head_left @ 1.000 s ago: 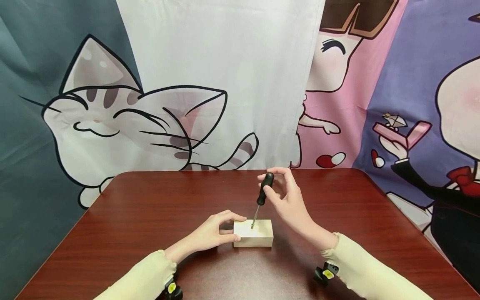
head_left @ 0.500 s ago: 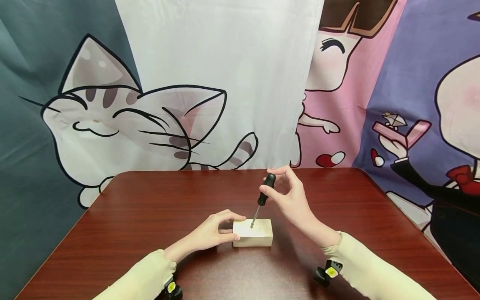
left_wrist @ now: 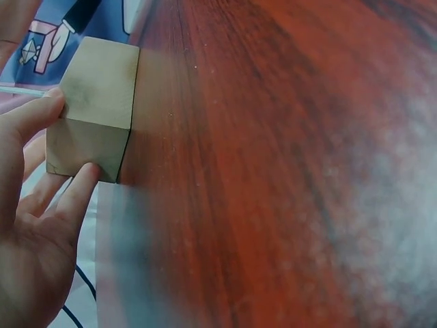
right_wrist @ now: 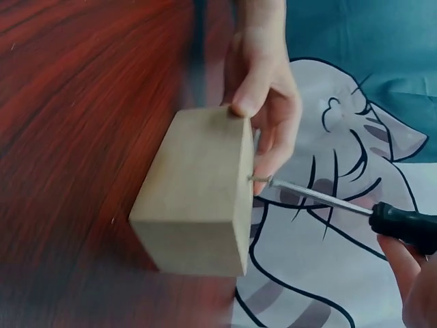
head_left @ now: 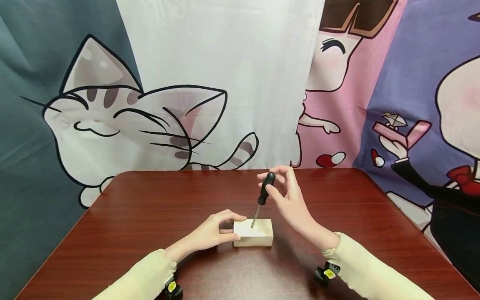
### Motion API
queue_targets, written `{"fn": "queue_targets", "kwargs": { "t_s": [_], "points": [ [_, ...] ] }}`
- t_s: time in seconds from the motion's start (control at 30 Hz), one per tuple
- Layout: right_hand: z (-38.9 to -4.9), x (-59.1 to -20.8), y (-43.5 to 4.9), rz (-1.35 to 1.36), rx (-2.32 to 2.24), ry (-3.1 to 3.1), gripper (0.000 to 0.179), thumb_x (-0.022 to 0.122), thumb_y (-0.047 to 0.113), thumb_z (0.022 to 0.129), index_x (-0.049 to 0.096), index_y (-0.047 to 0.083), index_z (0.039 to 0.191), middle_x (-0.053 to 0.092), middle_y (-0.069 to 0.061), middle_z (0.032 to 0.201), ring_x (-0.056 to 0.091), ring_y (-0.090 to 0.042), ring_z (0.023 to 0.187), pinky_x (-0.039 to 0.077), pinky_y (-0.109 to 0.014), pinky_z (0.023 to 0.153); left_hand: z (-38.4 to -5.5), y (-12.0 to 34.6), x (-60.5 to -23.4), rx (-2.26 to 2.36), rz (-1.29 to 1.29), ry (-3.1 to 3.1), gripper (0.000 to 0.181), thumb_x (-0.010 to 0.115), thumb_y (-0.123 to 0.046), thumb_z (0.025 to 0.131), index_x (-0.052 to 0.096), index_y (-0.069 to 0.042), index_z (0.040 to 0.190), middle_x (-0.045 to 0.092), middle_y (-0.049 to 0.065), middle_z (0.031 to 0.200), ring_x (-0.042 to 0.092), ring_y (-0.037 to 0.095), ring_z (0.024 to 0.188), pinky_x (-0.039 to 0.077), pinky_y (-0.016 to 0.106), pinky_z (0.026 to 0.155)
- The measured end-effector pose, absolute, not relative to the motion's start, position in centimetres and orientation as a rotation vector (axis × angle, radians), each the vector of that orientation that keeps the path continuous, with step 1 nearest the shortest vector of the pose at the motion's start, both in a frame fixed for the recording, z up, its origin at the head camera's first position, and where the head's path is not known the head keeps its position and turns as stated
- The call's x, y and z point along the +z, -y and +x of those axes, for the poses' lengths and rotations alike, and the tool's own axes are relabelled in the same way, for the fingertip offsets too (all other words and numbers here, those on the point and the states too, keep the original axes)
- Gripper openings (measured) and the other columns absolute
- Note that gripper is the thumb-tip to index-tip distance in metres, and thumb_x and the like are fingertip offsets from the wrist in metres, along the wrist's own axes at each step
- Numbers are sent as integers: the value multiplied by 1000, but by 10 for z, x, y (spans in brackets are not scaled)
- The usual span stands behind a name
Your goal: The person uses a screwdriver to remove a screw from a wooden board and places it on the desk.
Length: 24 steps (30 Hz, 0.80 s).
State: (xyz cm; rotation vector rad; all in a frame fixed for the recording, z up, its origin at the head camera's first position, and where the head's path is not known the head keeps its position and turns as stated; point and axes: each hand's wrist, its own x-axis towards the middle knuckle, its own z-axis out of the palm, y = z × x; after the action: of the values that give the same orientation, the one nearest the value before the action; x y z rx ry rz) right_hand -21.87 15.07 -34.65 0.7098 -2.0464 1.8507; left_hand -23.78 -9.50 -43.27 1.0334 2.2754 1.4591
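A pale wooden block [head_left: 253, 240] lies on the table. My left hand [head_left: 211, 231] grips its left end, thumb on the near face and a finger over the top edge; the left wrist view shows fingertips on the block [left_wrist: 100, 82]. My right hand [head_left: 290, 204] holds the black handle of a screwdriver [head_left: 266, 188] between thumb and fingers. The screwdriver stands tilted, its handle leaning right and its tip down at the block's top. In the right wrist view, the metal shaft [right_wrist: 321, 197] meets a small screw [right_wrist: 260, 179] that sticks out of the block's top face.
The dark red wooden table [head_left: 168, 196] extends around the block on all sides. Behind it hangs a cloth backdrop [head_left: 225, 50] printed with a cartoon cat and figures. Each wrist carries a small black camera [head_left: 325, 273] below a pale sleeve [head_left: 371, 266].
My right fingers shift around the screwdriver handle, the thumb moving left and then back right. The handle sways slightly. The block and my left hand stay in place.
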Motion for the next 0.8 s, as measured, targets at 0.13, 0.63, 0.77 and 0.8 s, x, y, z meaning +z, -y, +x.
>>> {"fn": "queue_targets", "kwargs": {
  "t_s": [0.13,0.63,0.77,0.8],
  "points": [
    [-219,-346,-150,504,1611,2150,43,74,14,89,46,10,121,66,-7,105,68,-9,78,58,-23,67,-238,94,-433,1460,1029,-2263,46,77,-14,86,63,-20,130,59,3,130,57,21,125,54,24,95],
    [-223,-347,-153,627,1738,2075,38,71,5,89,58,8,125,71,-1,107,69,-11,92,61,-29,74,-238,96,-433,1482,1060,-2250,45,75,-14,88,62,-14,131,59,10,131,56,29,126,54,26,96],
    [-222,-350,-149,729,1833,2033,37,63,5,95,55,8,131,71,3,116,70,-15,101,61,-32,84,-238,96,-433,1477,1040,-2253,46,76,-15,87,62,-17,131,58,6,132,56,26,127,54,25,96],
    [-221,-350,-148,749,1839,2031,37,61,5,97,53,8,133,70,2,117,70,-14,103,60,-32,86,-237,96,-432,1476,1039,-2257,46,76,-15,87,62,-17,132,58,6,132,56,25,126,54,26,96]
  ]
}}
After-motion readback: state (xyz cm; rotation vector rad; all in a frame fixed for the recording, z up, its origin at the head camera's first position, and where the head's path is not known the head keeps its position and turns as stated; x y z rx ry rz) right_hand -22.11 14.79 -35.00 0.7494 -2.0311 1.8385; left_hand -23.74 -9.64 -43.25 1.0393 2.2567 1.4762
